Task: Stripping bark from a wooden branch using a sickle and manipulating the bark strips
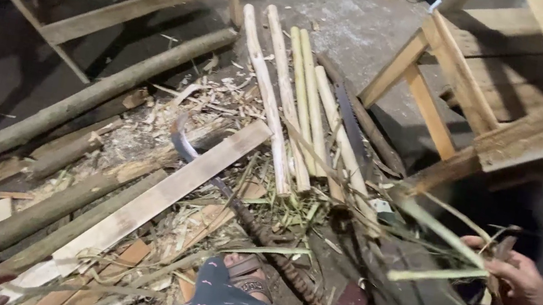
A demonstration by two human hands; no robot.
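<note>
Five peeled pale poles (297, 99) lie side by side, beside one flat plank (157, 200) and one handsaw (351, 125)

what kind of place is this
Likely a rough woodworking area: peeled poles and a handsaw lie on a shaving-strewn floor by a wooden frame; right hand holds green strips.

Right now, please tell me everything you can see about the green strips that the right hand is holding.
The green strips are thin, long and pale green, like split bamboo or stem peelings. The right hand grips them as a loose bunch at one end; their free ends fan out to the left, blurred, above the littered floor. One strip looks thicker and flatter than the rest. Nothing else visibly touches them.
</note>
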